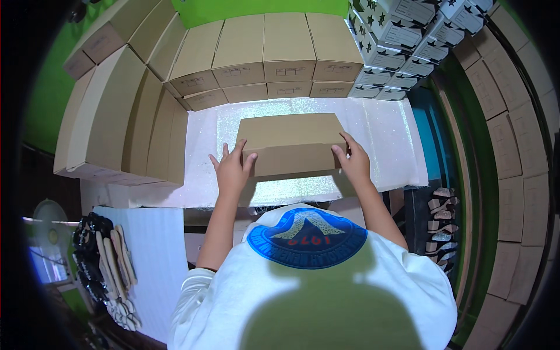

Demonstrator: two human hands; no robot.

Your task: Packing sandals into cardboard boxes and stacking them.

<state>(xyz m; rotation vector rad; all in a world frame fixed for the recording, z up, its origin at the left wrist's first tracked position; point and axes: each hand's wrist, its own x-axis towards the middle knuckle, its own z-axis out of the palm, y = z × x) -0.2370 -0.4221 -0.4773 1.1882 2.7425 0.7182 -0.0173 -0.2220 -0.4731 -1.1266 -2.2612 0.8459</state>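
Your left hand and right hand clasp the brown box by its ends, fingers spread; its long axis runs left-right across the worktop.

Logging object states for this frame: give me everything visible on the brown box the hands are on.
The brown box is a plain, closed, rectangular cardboard carton with a flat lid, looking clean and undented. It lies flat on the glittery white table cover, long side toward the person, in front of stacked boxes of the same kind. The left hand presses its near left corner, fingers spread onto the lid; the right hand grips its near right corner. Nothing sits on top.
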